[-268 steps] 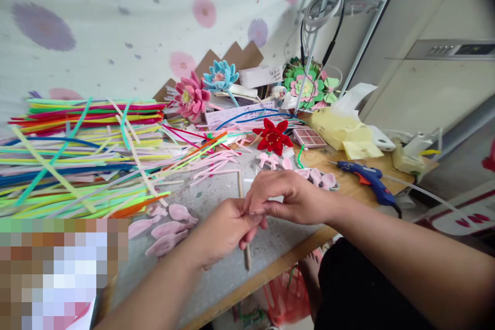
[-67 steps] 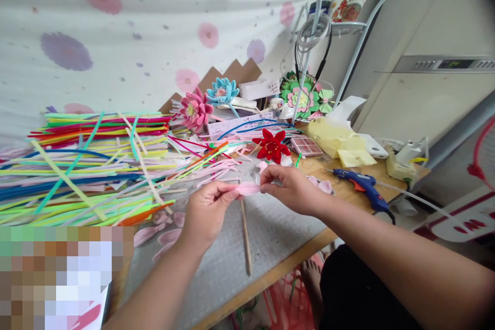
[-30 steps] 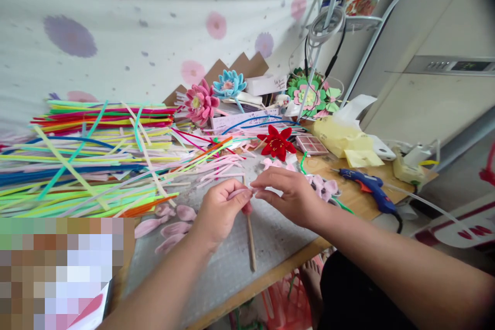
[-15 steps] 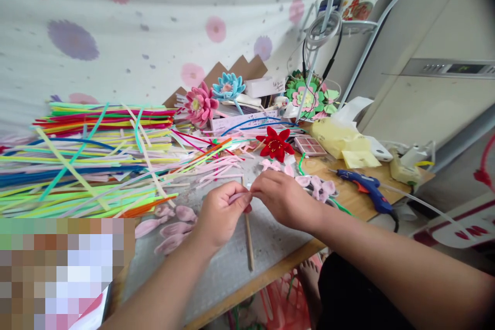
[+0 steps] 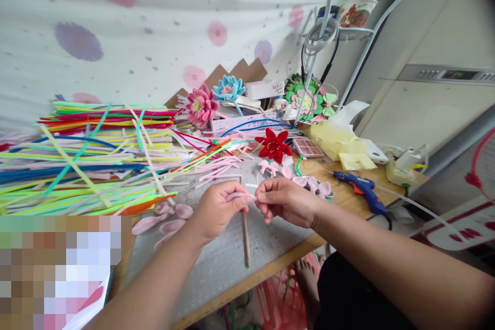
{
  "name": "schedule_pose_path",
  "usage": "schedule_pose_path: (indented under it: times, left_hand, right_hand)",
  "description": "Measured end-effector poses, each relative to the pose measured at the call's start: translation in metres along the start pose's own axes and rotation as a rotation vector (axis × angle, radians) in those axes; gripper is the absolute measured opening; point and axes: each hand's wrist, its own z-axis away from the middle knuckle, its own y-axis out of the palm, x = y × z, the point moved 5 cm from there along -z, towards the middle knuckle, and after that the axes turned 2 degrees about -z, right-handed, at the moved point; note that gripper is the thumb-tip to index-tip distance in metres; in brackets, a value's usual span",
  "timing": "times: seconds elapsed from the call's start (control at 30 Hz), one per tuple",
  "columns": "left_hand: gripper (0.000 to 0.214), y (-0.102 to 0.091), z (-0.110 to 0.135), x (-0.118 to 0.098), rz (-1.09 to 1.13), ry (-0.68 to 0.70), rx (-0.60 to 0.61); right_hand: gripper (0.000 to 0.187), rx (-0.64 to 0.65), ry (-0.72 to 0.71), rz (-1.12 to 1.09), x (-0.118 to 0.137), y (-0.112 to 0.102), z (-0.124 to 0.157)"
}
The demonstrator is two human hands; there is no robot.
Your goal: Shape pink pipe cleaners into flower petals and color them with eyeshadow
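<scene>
My left hand (image 5: 221,212) is closed on a pale pink pipe cleaner (image 5: 236,196), which shows between thumb and forefinger. At its right end, the thumb and forefinger of my right hand (image 5: 286,202) pinch the tip; the other fingers are curled below. Under the hands, a thin wooden stick (image 5: 246,242) lies on the grey cutting mat (image 5: 216,283). Fuzzy pink petals (image 5: 183,211) rest by my left wrist, partly covered by the arm. More pink petal pieces (image 5: 314,185) lie beyond my right hand.
Many coloured pipe cleaners (image 5: 77,165) are heaped at left. A red flower (image 5: 274,145), a pink flower (image 5: 201,105) and a blue flower (image 5: 229,88) stand behind. At right are a blue glue gun (image 5: 359,188), a yellow packet (image 5: 334,142) and a power strip (image 5: 400,170).
My right hand has turned and opened out slightly, so its curled fingers now show below the pinch. The left hand keeps its hold on the pipe cleaner. The view has shifted slightly.
</scene>
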Motion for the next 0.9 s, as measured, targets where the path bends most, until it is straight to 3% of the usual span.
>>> schedule_pose_path:
  times: [0.13,0.27,0.4,0.57,0.7,0.9]
  left_hand:
    - [0.010,-0.001,0.000,-0.003,0.369,0.060,-0.164]
    - [0.014,0.013,0.004,0.002,0.617,-0.017,-0.172]
    - [0.015,0.016,0.007,0.006,0.551,-0.027,-0.197]
    - [0.018,0.001,0.006,0.006,0.260,0.009,-0.286]
    - [0.028,0.002,0.005,0.003,-0.110,-0.008,-0.188]
    - [0.032,0.017,0.006,-0.002,-0.080,-0.034,0.006]
  right_hand:
    - [0.031,-0.030,-0.126,-0.148,-0.001,0.011,0.001]
    - [0.031,-0.127,-0.300,-0.228,-0.005,0.024,-0.003]
    - [0.030,-0.203,-0.411,-0.134,-0.006,0.025,-0.008]
    - [0.026,-0.304,-0.549,0.440,0.023,0.008,-0.006]
    - [0.032,-0.255,-0.488,0.630,0.037,0.004,-0.009]
    - [0.042,-0.129,-0.444,0.651,0.034,0.006,-0.016]
